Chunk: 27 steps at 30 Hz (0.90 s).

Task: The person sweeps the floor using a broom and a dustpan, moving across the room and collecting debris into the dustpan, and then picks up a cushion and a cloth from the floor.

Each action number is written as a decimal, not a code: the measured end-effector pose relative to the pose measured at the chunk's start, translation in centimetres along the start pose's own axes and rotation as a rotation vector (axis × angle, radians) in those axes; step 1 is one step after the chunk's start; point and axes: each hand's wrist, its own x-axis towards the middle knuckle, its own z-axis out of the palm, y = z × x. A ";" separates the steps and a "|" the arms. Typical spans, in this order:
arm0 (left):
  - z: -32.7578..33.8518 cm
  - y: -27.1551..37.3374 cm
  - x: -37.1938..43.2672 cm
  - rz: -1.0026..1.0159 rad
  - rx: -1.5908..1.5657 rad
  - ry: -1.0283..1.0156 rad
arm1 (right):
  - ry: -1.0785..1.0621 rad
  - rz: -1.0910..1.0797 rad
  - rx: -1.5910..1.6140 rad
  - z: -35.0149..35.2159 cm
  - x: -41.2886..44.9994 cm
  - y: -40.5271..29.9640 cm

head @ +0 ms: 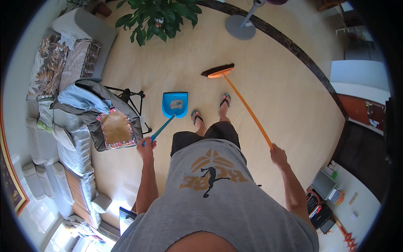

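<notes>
My left hand (146, 148) grips the upper end of the handle of a blue long-handled dustpan (167, 108). Its pan rests on the pale floor, left of my feet, with the open edge facing away from me; a printed patch marks its inside. In my right hand (279, 156) is the top of the orange stick of a broom (247, 107). The orange broom head (220, 73) with dark bristles lies on the floor ahead of my feet, to the right of the dustpan and apart from it. My feet wear flip-flops (224, 100).
To the left stands a folding chair (133, 97) with clothes and a cushion on it, before a covered sofa (74, 141). A leafy potted plant (160, 19) and a fan's round grey base (240, 27) stand ahead. A dark border strip (291, 45) curves across the floor.
</notes>
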 end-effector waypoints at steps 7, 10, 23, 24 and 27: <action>-0.3 0.6 -0.1 -0.045 0.051 0.021 | 0.045 -0.176 -0.087 -5.8 2.0 -4.5; 0.2 1.2 -0.2 -0.044 0.095 0.002 | 0.108 -0.306 -0.120 -7.6 8.5 -7.2; 6.5 1.9 -2.7 0.088 0.237 -0.148 | 0.125 -0.124 -0.635 -26.3 13.8 3.9; 7.3 1.8 -2.6 0.083 0.233 -0.151 | 0.125 -0.120 -0.641 -26.8 13.0 4.7; 10.2 1.2 -1.8 0.125 0.290 -0.173 | 0.124 -0.113 -0.454 -26.9 10.7 6.5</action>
